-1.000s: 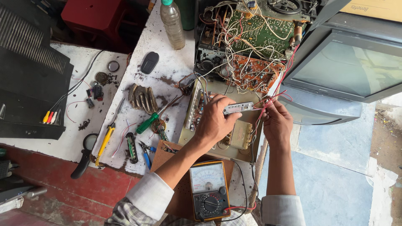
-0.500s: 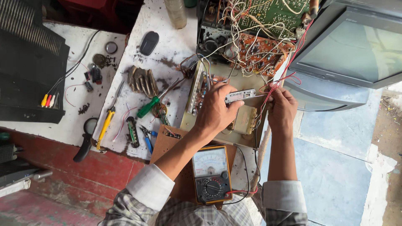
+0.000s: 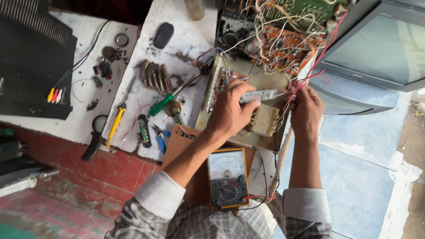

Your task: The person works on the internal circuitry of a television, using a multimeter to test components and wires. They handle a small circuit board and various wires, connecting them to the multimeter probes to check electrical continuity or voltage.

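Note:
My left hand (image 3: 231, 110) grips one end of a long white strip-shaped part (image 3: 261, 95) over an open metal chassis (image 3: 208, 99). My right hand (image 3: 306, 110) pinches thin red wires (image 3: 294, 90) at the strip's other end. Below the strip sits a yellowish transformer (image 3: 265, 120). An analogue multimeter (image 3: 227, 177) with a yellow rim lies near my forearms on a brown board (image 3: 179, 141), with a red lead running from it.
A tangle of wires and circuit boards (image 3: 283, 42) lies beyond the chassis. A grey television (image 3: 376, 53) stands at right. A green-handled screwdriver (image 3: 161, 104), a yellow-handled tool (image 3: 114, 126), blue pliers (image 3: 160, 137) and a black mouse-shaped object (image 3: 163, 34) lie on the white worktop at left.
The view has shifted down and closer. Both hands stay on the white strip and the red wires, with little movement between them.

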